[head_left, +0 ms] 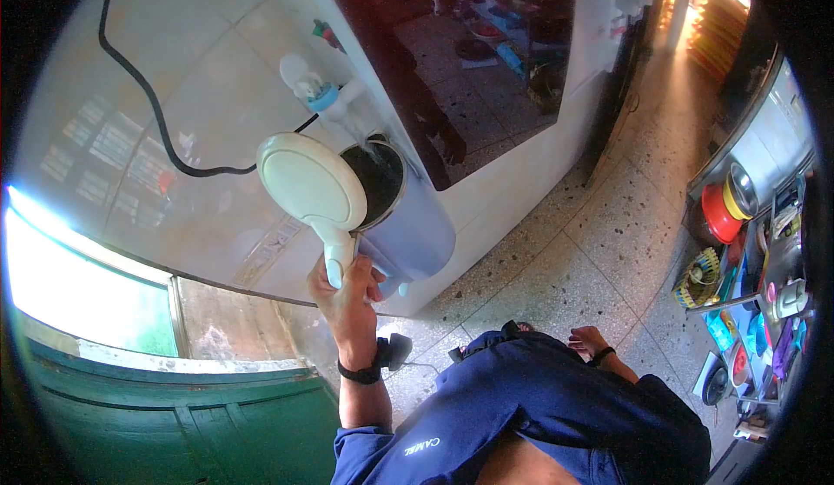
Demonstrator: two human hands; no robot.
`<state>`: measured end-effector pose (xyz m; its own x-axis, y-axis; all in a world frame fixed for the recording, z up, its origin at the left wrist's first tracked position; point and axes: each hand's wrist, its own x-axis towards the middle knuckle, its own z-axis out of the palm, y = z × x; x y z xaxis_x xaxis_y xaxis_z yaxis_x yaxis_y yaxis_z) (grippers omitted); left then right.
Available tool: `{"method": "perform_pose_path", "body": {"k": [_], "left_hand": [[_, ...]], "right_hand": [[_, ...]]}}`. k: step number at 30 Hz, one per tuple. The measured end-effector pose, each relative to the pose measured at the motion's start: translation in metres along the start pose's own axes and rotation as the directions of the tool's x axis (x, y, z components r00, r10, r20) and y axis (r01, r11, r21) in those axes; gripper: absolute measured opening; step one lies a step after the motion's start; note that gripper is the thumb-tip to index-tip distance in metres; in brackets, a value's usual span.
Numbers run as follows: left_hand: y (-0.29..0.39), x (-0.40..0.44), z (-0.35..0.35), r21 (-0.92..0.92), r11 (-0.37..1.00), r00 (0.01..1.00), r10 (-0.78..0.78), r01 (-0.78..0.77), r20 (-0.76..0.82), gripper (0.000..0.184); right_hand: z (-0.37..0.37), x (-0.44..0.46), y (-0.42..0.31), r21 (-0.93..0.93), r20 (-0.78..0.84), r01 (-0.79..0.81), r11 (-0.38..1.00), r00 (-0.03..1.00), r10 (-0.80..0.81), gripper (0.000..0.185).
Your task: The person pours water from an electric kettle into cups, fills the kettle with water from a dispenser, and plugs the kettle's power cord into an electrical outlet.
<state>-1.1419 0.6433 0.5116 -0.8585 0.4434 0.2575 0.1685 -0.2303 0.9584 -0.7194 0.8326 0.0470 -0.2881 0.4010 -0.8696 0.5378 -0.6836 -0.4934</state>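
Observation:
My left hand (348, 289) is closed around the handle of a light blue electric kettle (417, 233). The kettle's pale lid (314, 179) is flipped up, and the dark inside shows. Close above the mouth is a wall tap (322, 96) with a blue ring; what looks like water falls from it into the kettle. My right hand (589, 341) hangs at my side over the floor, fingers loosely apart and holding nothing.
A black hose (155, 102) runs along the tiled wall beside a dark glossy panel (495, 59). At right, a rack (749, 298) carries kitchenware, near red and yellow basins (720, 214). A green door (174, 424) stands at lower left.

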Motion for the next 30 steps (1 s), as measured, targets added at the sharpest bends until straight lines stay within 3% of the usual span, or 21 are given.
{"method": "perform_pose_path", "body": {"k": [11, 18, 21, 23, 26, 30], "left_hand": [[-0.004, 0.001, -0.002, 0.000, 1.000, 1.000, 0.011, -0.011, 0.012, 0.015], [-0.002, 0.001, -0.001, -0.025, 0.999, 0.999, 0.024, -0.023, 0.027, 0.017], [-0.001, 0.001, 0.000, 0.002, 1.000, 1.000, 0.001, -0.001, 0.000, 0.016], [-0.005, 0.002, -0.001, 0.028, 0.999, 1.000, 0.018, -0.018, -0.003, 0.024], [-0.002, 0.001, 0.001, 0.009, 1.000, 0.999, 0.014, -0.013, -0.031, 0.012], [-0.003, 0.002, 0.001, 0.004, 1.000, 0.999, 0.011, -0.010, -0.032, 0.012]], "right_hand": [[-0.003, 0.007, 0.006, 0.090, 0.041, -0.004, 0.996, 0.999, 0.000, 0.030], [-0.003, 0.006, 0.009, 0.039, -0.004, 0.000, 0.999, 1.000, 0.000, 0.028], [0.000, 0.004, 0.008, 0.113, 0.017, 0.005, 0.994, 1.000, -0.007, 0.026], [0.002, 0.002, 0.006, 0.071, -0.027, -0.012, 0.997, 1.000, 0.014, 0.025], [0.005, -0.001, 0.004, 0.104, -0.014, -0.021, 0.994, 1.000, 0.022, 0.023], [0.006, 0.000, 0.002, 0.101, -0.033, -0.052, 0.994, 0.998, 0.055, 0.021]]}}
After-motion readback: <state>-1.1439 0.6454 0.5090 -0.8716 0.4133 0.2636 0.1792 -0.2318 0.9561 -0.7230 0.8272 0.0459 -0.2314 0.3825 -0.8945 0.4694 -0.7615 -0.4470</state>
